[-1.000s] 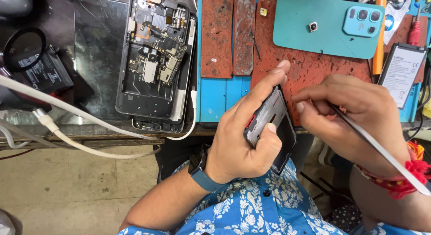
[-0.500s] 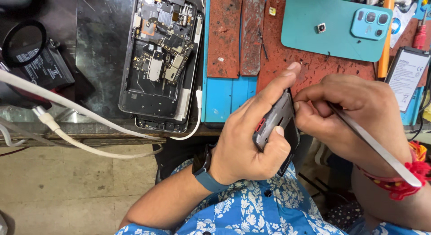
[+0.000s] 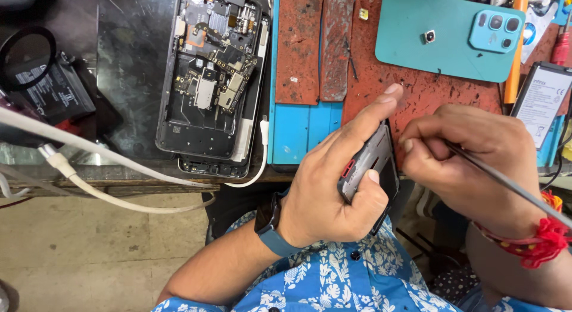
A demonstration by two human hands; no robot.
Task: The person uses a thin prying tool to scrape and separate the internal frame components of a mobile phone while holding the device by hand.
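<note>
1. Tilting slightly since the earlier frames, the dark slim phone frame with a red side button [image 3: 370,166] is now sitting a little more edge-on in the left hand [image 3: 333,187], while both hands are staying over the bench edge.
2. That hand is curling around the frame, thumb pressing its near side and forefinger stretching along its far edge, holding it just off the worn red-brown work mat [image 3: 417,91].
3. The right hand [image 3: 471,163] is pinching a thin grey metal tool [image 3: 512,184] between closed fingers, its tip hidden where it meets the frame's top corner.
4. Judging by this, the person is prying or picking at something on the frame's edge; the next move seems to call for fine, steady pressure there without slipping.
5. Lying untouched on the bench are an opened black phone with exposed circuit board [image 3: 211,80], a teal phone back cover [image 3: 447,35] and a white cable [image 3: 89,151].
</note>
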